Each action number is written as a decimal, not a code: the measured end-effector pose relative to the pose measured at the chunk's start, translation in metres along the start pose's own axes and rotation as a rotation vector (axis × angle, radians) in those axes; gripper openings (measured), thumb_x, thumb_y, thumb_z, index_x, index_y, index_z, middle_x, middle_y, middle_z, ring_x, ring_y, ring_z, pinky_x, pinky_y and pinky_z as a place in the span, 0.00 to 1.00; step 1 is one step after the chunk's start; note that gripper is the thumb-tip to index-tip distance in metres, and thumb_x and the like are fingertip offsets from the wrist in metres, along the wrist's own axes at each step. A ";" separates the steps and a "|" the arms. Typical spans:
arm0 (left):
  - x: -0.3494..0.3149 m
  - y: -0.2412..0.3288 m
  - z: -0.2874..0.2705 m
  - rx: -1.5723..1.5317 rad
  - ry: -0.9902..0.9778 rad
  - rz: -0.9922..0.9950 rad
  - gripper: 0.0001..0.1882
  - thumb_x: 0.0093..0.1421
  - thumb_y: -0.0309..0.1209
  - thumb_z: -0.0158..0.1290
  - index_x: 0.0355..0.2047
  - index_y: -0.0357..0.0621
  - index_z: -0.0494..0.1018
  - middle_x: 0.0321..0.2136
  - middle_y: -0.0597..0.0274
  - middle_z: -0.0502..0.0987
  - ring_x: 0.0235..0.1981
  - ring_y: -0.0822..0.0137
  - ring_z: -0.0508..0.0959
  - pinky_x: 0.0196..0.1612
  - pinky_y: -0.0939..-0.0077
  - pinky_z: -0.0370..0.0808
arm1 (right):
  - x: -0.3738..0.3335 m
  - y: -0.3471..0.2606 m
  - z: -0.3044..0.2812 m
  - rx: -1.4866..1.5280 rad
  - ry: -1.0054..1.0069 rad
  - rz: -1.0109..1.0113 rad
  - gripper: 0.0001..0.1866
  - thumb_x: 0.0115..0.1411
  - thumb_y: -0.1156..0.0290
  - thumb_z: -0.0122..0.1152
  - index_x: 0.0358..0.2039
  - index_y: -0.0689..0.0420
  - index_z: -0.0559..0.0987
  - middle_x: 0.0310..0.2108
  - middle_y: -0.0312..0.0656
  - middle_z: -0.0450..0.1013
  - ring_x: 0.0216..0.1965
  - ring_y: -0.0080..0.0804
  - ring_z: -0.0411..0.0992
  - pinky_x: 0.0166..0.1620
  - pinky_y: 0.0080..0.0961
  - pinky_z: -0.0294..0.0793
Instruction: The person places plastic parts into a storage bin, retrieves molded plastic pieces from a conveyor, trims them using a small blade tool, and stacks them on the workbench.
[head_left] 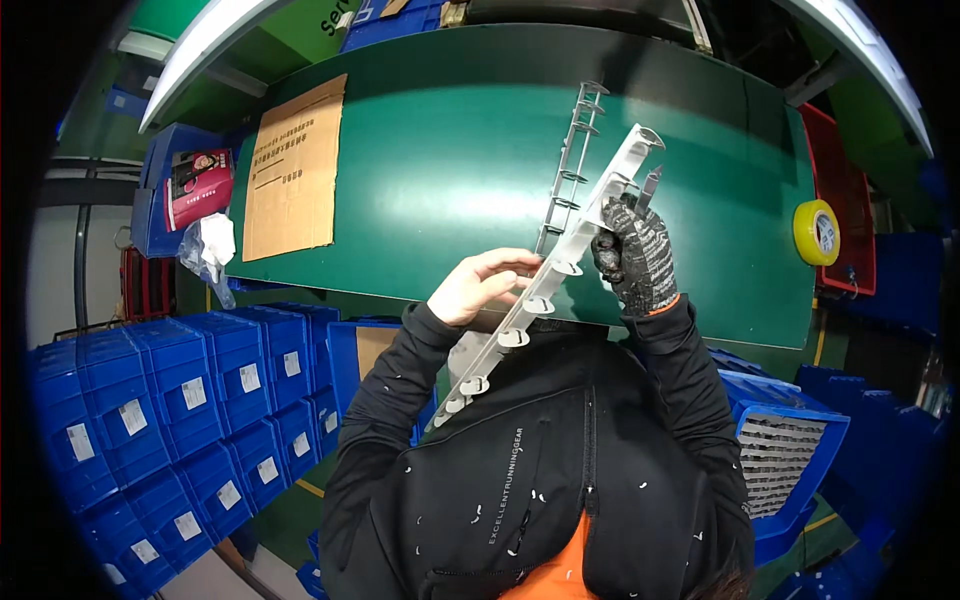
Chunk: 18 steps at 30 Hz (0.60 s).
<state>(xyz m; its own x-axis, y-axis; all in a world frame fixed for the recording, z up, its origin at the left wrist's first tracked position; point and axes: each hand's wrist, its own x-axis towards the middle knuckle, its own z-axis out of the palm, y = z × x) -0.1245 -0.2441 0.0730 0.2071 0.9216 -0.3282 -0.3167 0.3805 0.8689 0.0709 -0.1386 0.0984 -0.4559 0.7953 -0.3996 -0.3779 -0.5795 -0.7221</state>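
Head view: half-open left hand (484, 284) touches pale strip (548, 279), right hand (640, 252) grips tool (650, 187).

Pale lettering (507, 487) runs down the black jacket (550, 440), big black letters (336, 17) on the green panel (298, 42) up top, dark print on the cardboard sheet (288, 205), light print on the red pack (198, 190). White labels (194, 391) on the blue bins (168, 352)? Way too tiny to read.
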 end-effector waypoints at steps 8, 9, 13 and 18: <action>0.016 0.001 0.039 -0.243 -0.022 -0.128 0.18 0.58 0.33 0.46 0.45 0.35 0.63 0.36 0.49 0.72 0.23 0.62 0.77 0.19 0.79 0.74 | -0.011 -0.014 -0.034 -0.811 0.006 -0.361 0.09 0.57 0.69 0.49 0.30 0.61 0.74 0.23 0.42 0.71 0.26 0.33 0.69 0.30 0.25 0.67; 0.014 0.002 0.039 -0.223 0.000 -0.121 0.17 0.58 0.32 0.46 0.45 0.35 0.63 0.37 0.48 0.72 0.24 0.62 0.77 0.19 0.80 0.74 | -0.017 -0.017 -0.039 -0.893 0.005 -0.372 0.09 0.57 0.69 0.48 0.30 0.61 0.75 0.25 0.46 0.72 0.30 0.40 0.70 0.34 0.29 0.68; 0.011 0.006 0.040 -0.187 0.029 -0.119 0.17 0.58 0.31 0.46 0.46 0.34 0.64 0.41 0.49 0.70 0.26 0.63 0.78 0.18 0.82 0.73 | -0.021 -0.017 -0.044 -1.269 -0.063 -0.690 0.09 0.55 0.68 0.50 0.27 0.59 0.75 0.23 0.46 0.71 0.27 0.42 0.70 0.31 0.31 0.68; 0.013 0.009 0.045 -0.166 0.041 -0.160 0.19 0.58 0.31 0.46 0.47 0.35 0.64 0.43 0.49 0.69 0.27 0.63 0.78 0.18 0.82 0.73 | -0.019 -0.016 -0.045 -1.261 0.048 -0.641 0.08 0.54 0.67 0.50 0.26 0.58 0.74 0.20 0.44 0.70 0.24 0.42 0.69 0.28 0.32 0.67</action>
<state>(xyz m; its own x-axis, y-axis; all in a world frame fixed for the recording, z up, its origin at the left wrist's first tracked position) -0.0835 -0.2321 0.0936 0.2297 0.8496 -0.4747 -0.4312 0.5261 0.7330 0.1219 -0.1366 0.0924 -0.4455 0.8759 0.1851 0.4688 0.4044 -0.7853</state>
